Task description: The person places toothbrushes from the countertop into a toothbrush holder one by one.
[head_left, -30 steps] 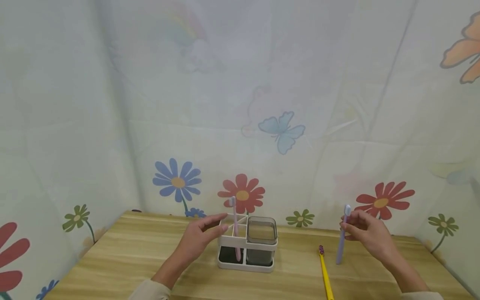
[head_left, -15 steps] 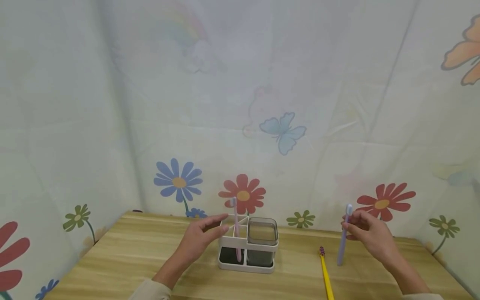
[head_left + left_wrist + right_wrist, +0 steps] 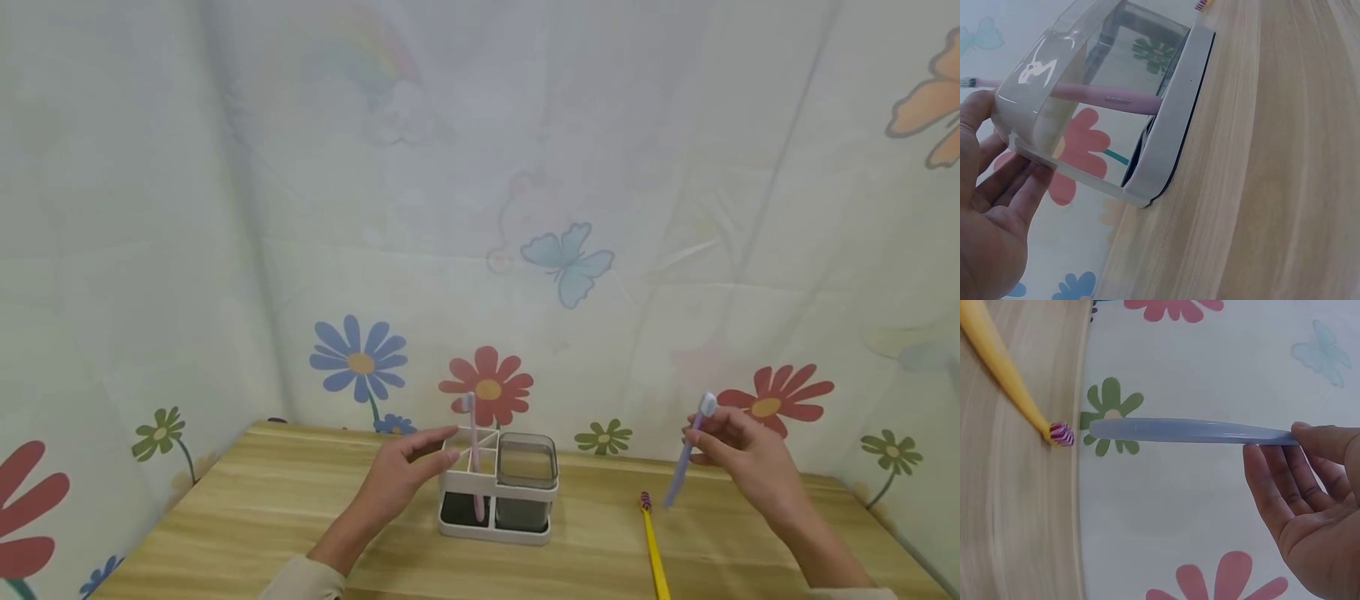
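lower right, my right hand [image 3: 750, 458] pinches the just-raised, freely movable purple toothbrush [image 3: 679, 474] while my left hand [image 3: 397, 473] grips the holder [image 3: 506, 490].

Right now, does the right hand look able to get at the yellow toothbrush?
Probably yes, but not freely: the yellow toothbrush lies close by on the table with nothing seen covering it, yet the right hand pinches the purple toothbrush and would likely have to put that down first.

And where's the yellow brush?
In the head view, the yellow brush lies on the table, right of the holder and just left of the purple brush that the right hand holds.
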Action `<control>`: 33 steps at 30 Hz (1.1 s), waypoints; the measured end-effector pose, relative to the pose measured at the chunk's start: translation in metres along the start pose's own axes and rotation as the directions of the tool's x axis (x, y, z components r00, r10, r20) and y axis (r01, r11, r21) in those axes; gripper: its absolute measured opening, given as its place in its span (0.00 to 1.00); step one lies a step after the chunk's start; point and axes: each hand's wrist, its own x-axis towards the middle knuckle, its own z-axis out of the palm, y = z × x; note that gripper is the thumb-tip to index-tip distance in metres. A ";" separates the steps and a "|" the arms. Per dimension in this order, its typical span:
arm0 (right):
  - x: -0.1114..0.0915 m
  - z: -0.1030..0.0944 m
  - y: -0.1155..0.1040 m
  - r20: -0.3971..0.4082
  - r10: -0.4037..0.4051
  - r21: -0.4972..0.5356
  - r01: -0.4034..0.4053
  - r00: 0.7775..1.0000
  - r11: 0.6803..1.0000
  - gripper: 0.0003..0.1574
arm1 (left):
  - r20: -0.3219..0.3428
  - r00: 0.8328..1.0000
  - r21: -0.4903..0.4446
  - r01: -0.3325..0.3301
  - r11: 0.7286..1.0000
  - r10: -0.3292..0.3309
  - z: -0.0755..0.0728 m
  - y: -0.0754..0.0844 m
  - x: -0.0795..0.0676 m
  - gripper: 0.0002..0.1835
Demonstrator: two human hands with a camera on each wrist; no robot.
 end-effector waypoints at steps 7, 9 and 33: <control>-0.003 0.006 -0.016 0.012 -0.010 0.051 0.010 1.000 0.999 0.17 | -0.002 1.000 0.009 0.007 1.000 -0.007 0.000 0.001 0.000 0.23; -0.004 0.009 -0.020 0.014 -0.012 0.058 0.011 1.000 0.998 0.17 | -0.003 1.000 0.011 0.007 1.000 -0.007 0.000 0.001 0.000 0.23; 0.001 0.039 -0.057 0.035 -0.105 0.204 0.096 0.994 0.974 0.16 | 0.011 1.000 -0.015 -0.006 1.000 0.006 0.002 0.000 -0.001 0.24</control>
